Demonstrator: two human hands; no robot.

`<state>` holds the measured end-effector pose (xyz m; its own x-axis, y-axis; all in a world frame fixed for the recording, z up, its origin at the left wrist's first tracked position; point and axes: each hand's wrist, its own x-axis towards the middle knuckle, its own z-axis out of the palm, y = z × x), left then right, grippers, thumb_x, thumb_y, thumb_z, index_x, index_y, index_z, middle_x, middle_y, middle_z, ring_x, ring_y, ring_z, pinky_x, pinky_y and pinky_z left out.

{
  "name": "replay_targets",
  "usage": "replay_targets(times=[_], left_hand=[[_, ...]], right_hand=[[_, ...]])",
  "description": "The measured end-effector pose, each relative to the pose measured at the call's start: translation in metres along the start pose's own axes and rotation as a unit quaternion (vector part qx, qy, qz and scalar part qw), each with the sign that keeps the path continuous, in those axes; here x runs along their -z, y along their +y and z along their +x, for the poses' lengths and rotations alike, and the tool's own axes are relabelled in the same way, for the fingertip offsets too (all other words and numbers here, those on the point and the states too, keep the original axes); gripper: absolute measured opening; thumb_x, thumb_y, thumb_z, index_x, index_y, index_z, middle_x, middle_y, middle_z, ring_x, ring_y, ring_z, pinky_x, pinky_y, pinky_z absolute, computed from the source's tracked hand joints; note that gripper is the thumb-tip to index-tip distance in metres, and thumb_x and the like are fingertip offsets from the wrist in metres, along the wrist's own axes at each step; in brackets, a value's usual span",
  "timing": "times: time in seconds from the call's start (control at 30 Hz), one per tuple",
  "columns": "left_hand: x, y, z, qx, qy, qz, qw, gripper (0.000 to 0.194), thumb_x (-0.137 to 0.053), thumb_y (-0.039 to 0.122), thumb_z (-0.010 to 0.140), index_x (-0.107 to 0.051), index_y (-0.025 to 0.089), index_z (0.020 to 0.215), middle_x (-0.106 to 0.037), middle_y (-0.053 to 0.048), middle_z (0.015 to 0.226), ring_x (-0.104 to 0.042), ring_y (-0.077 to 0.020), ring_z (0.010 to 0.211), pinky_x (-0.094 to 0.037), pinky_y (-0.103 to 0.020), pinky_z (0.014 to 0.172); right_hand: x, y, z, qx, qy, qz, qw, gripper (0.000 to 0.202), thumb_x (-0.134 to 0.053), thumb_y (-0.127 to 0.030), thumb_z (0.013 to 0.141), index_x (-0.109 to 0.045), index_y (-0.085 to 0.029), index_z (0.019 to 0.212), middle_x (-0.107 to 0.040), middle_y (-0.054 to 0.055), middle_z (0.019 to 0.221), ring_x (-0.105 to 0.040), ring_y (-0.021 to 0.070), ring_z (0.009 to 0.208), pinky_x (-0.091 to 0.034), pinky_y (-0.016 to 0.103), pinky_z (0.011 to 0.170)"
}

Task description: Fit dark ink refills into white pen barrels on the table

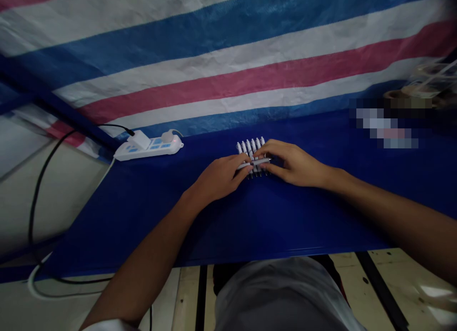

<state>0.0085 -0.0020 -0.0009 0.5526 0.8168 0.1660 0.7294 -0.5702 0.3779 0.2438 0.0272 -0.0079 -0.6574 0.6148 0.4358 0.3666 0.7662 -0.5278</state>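
Observation:
Between my two hands a white pen [254, 163] is held crosswise, its dark tip pointing right. My left hand [224, 175] pinches the pen's left end between thumb and fingers. On the right end, near the tip, the thumb and fingers of my right hand [291, 163] are closed. Right below lies a row of several white click pens [250, 144] side by side on the blue table [228, 226], click ends away from me. My hands and the held pen cover the middle of the row.
A white power strip [152, 148] with a plugged-in adapter [140, 139] lies at the table's back left. Its black cable [35, 193] loops down on the left. A striped tarpaulin [228, 83] hangs behind the table. At the far right are blurred items and a clear container [432, 79].

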Motion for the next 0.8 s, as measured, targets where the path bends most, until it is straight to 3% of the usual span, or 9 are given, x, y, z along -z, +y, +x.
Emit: replay_targets(times=[0.17, 0.3, 0.5, 0.8], left_hand=[[0.001, 0.003, 0.0, 0.009, -0.011, 0.014, 1.0, 0.031, -0.04, 0.038, 0.107, -0.063, 0.02, 0.117, -0.075, -0.005, 0.096, -0.07, -0.0228, 0.084, -0.049, -0.034, 0.079], [0.004, 0.003, 0.001, 0.031, -0.004, 0.012, 0.999, 0.032, -0.037, 0.037, 0.107, -0.064, 0.021, 0.117, -0.072, -0.002, 0.085, -0.068, -0.0208, 0.075, -0.049, -0.033, 0.074], [0.003, -0.003, 0.003, 0.032, 0.02, -0.004, 0.999, 0.028, -0.037, 0.03, 0.104, -0.063, 0.02, 0.109, -0.073, -0.005, 0.095, -0.069, -0.0216, 0.085, -0.05, -0.034, 0.078], [0.004, -0.009, 0.004, 0.053, 0.032, -0.021, 0.998, 0.026, -0.037, 0.025, 0.103, -0.062, 0.02, 0.105, -0.072, -0.006, 0.099, -0.067, -0.0218, 0.089, -0.051, -0.039, 0.086]], right_hand=[[0.001, 0.002, 0.0, 0.014, -0.022, 0.0, 1.0, 0.022, -0.055, -0.032, 0.102, -0.073, -0.021, 0.111, -0.077, 0.008, 0.106, -0.071, 0.0242, 0.097, -0.055, 0.04, 0.089], [0.004, 0.004, 0.001, 0.05, 0.019, 0.008, 0.999, 0.018, -0.057, -0.026, 0.1, -0.073, -0.022, 0.108, -0.073, 0.009, 0.104, -0.069, 0.0243, 0.097, -0.056, 0.041, 0.087], [0.008, 0.008, 0.0, 0.023, 0.037, -0.007, 0.999, 0.026, -0.056, -0.03, 0.1, -0.075, -0.023, 0.116, -0.068, 0.009, 0.102, -0.066, 0.0239, 0.092, -0.056, 0.041, 0.083], [0.016, 0.013, 0.002, -0.005, 0.07, -0.007, 0.998, 0.018, -0.06, -0.031, 0.095, -0.074, -0.023, 0.104, -0.072, 0.009, 0.105, -0.067, 0.0259, 0.094, -0.055, 0.042, 0.08]])
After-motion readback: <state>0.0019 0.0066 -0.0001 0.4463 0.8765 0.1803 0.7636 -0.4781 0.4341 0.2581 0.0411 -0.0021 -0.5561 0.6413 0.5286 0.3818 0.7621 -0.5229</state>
